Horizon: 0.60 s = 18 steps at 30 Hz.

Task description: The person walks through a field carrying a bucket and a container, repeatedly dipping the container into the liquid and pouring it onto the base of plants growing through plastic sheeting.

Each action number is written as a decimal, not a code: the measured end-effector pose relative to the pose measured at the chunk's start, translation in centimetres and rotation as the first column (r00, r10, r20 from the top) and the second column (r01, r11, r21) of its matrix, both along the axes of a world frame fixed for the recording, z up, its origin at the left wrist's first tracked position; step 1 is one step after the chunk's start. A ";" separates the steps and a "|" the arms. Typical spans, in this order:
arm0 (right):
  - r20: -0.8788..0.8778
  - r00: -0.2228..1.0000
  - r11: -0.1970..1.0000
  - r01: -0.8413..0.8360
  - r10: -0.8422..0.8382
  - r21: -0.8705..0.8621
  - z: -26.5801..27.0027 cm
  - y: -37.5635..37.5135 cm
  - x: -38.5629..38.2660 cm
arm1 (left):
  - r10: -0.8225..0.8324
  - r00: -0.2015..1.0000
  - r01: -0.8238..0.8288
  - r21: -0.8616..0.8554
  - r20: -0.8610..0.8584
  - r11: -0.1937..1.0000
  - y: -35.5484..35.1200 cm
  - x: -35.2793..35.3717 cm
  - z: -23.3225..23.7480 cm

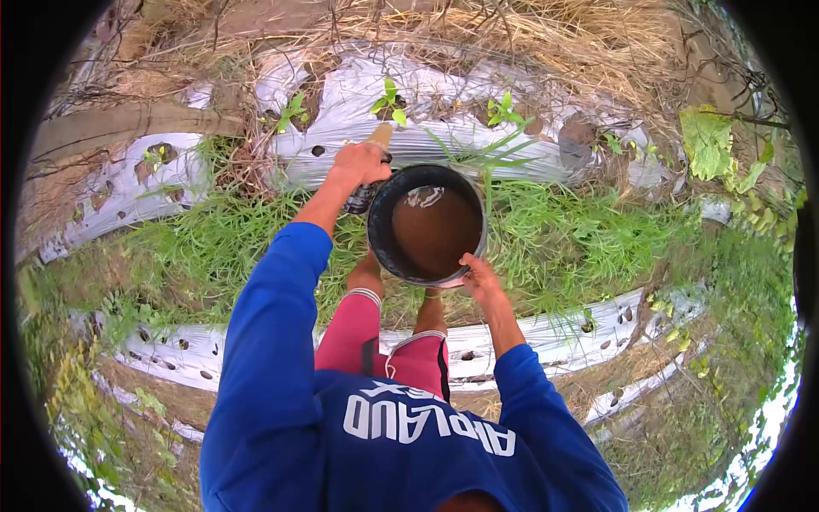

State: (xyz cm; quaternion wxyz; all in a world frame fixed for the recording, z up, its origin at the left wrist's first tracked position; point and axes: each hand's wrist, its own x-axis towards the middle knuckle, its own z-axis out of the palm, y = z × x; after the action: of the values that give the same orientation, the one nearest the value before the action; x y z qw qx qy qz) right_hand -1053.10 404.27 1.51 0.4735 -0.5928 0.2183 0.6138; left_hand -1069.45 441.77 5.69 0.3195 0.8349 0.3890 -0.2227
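Observation:
My right hand (480,278) is closed on the near right rim of a black bucket (376,224), held in front of my legs. Brown, muddy-looking liquid (437,229) fills part of it, with a bright reflection on the surface. Beyond the bucket's left side, my left hand (362,162) is closed round a small dark, shiny container (360,200), mostly hidden by the fingers. From its far end a tan patch (381,134), apparently liquid, reaches toward a small green seedling (390,102) in a hole of the silvery plastic sheet (341,136).
More seedlings, such as the one on the right (505,109) and the one on the left (293,112), grow from holes in the sheet. Green grass (563,235) covers the furrow. Dry straw (589,38) lies beyond the bed. Another sheeted row (546,337) runs behind my legs.

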 end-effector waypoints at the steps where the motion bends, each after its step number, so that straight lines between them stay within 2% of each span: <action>1: -0.002 1.000 1.000 0.005 -0.005 0.000 0.3 0.8 -0.7 | -0.034 0.999 0.034 0.016 -0.010 0.999 0.4 -0.1 0.0; 5: -0.023 1.000 0.999 0.003 -0.002 0.042 1.7 3.5 -3.3 | -0.093 0.994 0.093 0.004 -0.052 0.996 1.3 -1.8 1.9; 7: -0.032 0.999 0.999 -0.006 0.008 0.047 2.4 4.6 -4.5 | -0.027 0.999 0.028 0.068 -0.019 0.997 0.2 -4.5 1.7; 10: -0.039 0.999 0.999 -0.020 0.021 0.045 3.0 6.5 -5.7 | 0.028 0.930 -0.114 0.216 0.365 0.970 -0.9 -8.5 2.7; 13: -0.010 0.998 0.998 -0.055 0.054 -0.025 2.9 7.5 -6.8 | 0.114 0.883 -0.247 0.246 0.455 0.937 -1.7 -12.3 3.1; 15: 0.004 0.999 0.996 -0.051 0.051 -0.071 3.7 8.6 -7.4 | 0.144 0.885 -0.278 0.256 0.443 0.926 -1.7 -14.3 2.5; 18: -0.005 0.997 0.994 -0.081 0.080 -0.068 3.8 9.2 -7.9 | 0.261 0.905 -0.332 0.173 0.337 0.927 -0.7 -16.5 0.1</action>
State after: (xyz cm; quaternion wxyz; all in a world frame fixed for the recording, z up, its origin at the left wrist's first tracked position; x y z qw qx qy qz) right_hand -1061.04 413.47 5.35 0.4277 -0.6162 0.2155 0.6252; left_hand -1085.95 441.09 5.76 0.3092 0.8207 0.4804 0.0075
